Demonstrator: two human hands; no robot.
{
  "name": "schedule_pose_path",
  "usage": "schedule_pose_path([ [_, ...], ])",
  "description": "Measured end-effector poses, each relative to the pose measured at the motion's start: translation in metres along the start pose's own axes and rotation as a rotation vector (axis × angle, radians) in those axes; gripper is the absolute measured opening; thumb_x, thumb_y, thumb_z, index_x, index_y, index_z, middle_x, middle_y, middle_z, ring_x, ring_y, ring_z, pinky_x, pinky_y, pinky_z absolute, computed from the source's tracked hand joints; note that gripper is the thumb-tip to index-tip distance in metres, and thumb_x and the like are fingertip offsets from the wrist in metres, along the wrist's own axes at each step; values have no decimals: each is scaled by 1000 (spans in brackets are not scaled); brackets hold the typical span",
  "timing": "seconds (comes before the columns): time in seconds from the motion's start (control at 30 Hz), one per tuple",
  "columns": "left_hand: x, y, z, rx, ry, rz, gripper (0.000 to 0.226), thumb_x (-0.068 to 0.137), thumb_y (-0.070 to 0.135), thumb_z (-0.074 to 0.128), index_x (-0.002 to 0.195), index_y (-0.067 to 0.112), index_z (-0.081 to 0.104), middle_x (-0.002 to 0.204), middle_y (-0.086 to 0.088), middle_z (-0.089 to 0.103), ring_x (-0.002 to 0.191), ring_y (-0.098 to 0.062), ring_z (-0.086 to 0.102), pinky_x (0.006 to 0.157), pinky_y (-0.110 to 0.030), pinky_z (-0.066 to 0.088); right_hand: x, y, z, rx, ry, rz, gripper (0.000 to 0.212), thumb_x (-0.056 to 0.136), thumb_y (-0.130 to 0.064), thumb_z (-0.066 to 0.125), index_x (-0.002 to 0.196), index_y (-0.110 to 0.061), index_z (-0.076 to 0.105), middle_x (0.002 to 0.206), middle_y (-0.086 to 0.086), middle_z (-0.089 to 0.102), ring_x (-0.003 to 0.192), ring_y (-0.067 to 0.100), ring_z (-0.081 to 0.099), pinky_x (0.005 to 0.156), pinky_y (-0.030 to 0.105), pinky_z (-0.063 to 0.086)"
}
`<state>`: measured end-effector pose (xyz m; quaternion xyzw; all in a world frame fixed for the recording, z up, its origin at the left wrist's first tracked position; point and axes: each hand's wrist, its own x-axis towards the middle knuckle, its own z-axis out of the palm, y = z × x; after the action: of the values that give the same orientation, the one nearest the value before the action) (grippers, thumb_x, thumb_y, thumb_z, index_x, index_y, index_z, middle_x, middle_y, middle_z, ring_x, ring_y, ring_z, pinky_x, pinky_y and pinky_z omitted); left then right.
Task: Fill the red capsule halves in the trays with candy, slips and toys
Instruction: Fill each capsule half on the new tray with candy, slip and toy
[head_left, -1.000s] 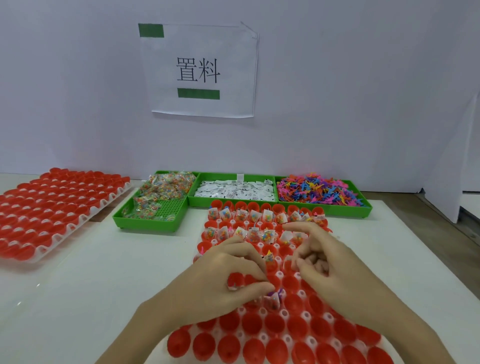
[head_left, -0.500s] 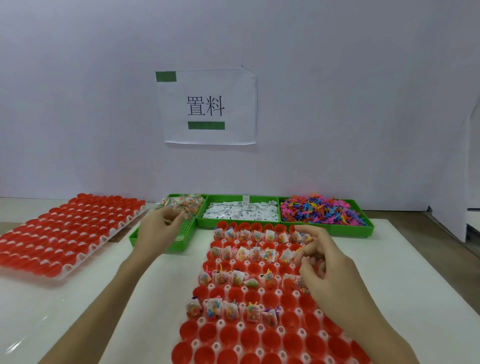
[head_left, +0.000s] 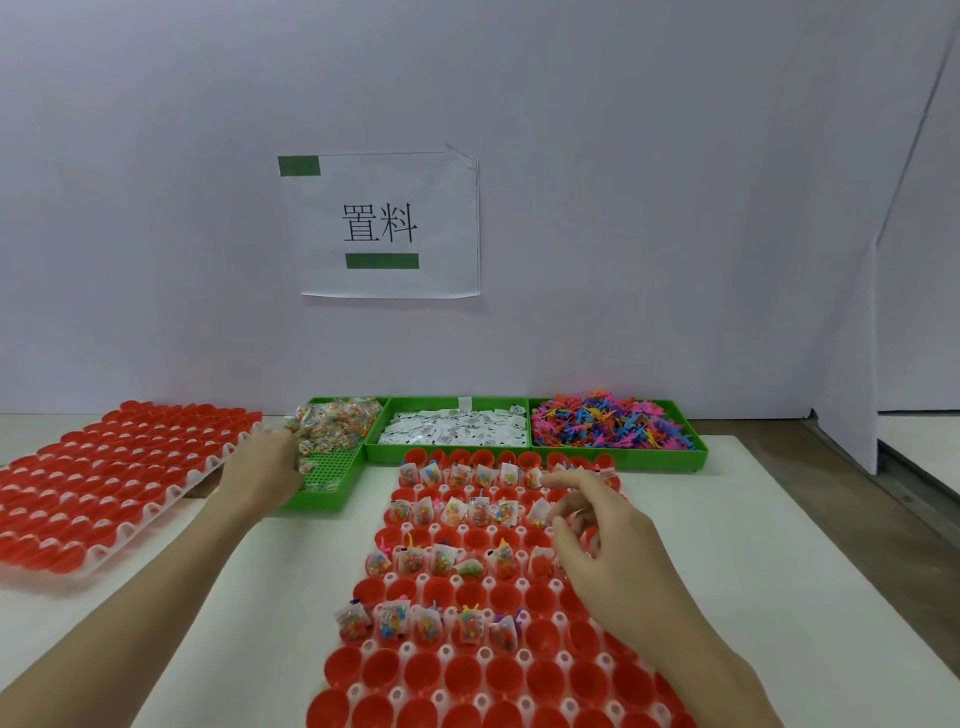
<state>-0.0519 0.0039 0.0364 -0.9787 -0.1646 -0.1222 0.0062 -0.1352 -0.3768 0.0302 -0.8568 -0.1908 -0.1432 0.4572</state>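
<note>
head view: left hand (head_left: 265, 475) reaches the candy packets (head_left: 332, 428) in the green bin (head_left: 322, 501), grip not discernible. right hand (head_left: 597, 540), fingers loosely curled, hovers over the capsule tray (head_left: 467, 675). packets judged light, crinkly, slippery; pinch at an edge.

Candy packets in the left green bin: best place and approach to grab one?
Probably pinch the top edge of a loose candy packet at the near fringe of the heap, coming from above with the left hand, already at that spot. The packets are small, flat and crinkly, heaped against the green bin's far end, and the near floor is almost bare, so fingers have room there.
</note>
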Motion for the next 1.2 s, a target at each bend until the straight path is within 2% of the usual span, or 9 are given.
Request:
schedule_pose_path([
  [0.1, -11, 10, -4, 22, 224, 108, 13, 89, -2, 60, 77, 0, 58, 77, -17, 64, 82, -36, 58, 66, -43, 42, -1, -1, 0, 1, -3, 3, 37, 97, -8, 61, 121, -37, 59, 90, -14, 62, 91, 1, 57, 74, 11, 47],
  [0.23, -38, 42, -8, -442, 417, 203, 8, 99, 5, 60, 93, 1, 63, 80, -8, 66, 71, -26, 61, 65, -37, 51, 1, -1, 0, 1, 19, 11, 34, 98, -10, 60, 118, -38, 60, 91, -14, 62, 92, -1, 57, 73, 10, 47],
  [0.37, -77, 81, -12, -972, 320, 254, 16, 99, 6, 62, 113, 15, 63, 80, 8, 72, 75, -6, 70, 68, -14, 55, 1, 1, 0, -3, 45, 9, 31, 98, -10, 61, 116, -35, 63, 87, -17, 63, 90, -3, 58, 72, 10, 48],
  [0.53, -110, 108, -19, -1206, 140, 442, 22, 102, 7, 58, 115, 23, 66, 77, -6, 70, 69, -24, 71, 69, -33, 60, 0, 5, 0, -24, 56, 5, 27, 97, -10, 63, 108, -35, 66, 85, -19, 65, 89, -2, 61, 69, 10, 48],
  [0.67, -114, 101, -17, -1179, 103, 492, 20, 102, 11, 57, 107, 24, 72, 69, -5, 70, 65, -22, 70, 65, -34, 58, 2, 9, 0, -33, 47, 29, 27, 98, -10, 62, 101, -36, 68, 87, -22, 67, 90, -2, 63, 70, 10, 48],
  [0.83, -117, 88, -14, -1145, 123, 484, 26, 101, 9, 59, 103, 30, 74, 73, 0, 71, 63, -17, 70, 58, -18, 50, -1, 6, -3, -50, 10, 40, 36, 98, -10, 62, 92, -44, 71, 91, -26, 69, 91, -1, 67, 76, 12, 52],
  [1.0, -118, 86, -16, -1169, 169, 474, 22, 96, 7, 68, 103, 27, 75, 79, 6, 72, 69, -18, 72, 65, -30, 59, 0, -1, 4, -48, -7, 31, 33, 98, -9, 62, 94, -41, 71, 90, -25, 70, 90, 0, 68, 74, 14, 54],
  [1.13, -123, 86, -21, -907, 350, 607, 18, 92, 9, 73, 106, 21, 74, 89, 15, 68, 67, -10, 63, 64, -30, 55, 20, -10, 9, -106, -55, 16, 28, 98, -12, 62, 98, -39, 70, 90, -28, 69, 89, -5, 66, 72, 7, 49],
  [1.2, -124, 83, -23, -689, 422, 699, 17, 94, 10, 70, 110, 16, 72, 97, 6, 68, 70, -11, 64, 64, -31, 55, 45, -12, 11, -177, -107, 19, 23, 99, -16, 61, 100, -37, 72, 85, -23, 70, 84, -4, 66, 71, 10, 52],
])
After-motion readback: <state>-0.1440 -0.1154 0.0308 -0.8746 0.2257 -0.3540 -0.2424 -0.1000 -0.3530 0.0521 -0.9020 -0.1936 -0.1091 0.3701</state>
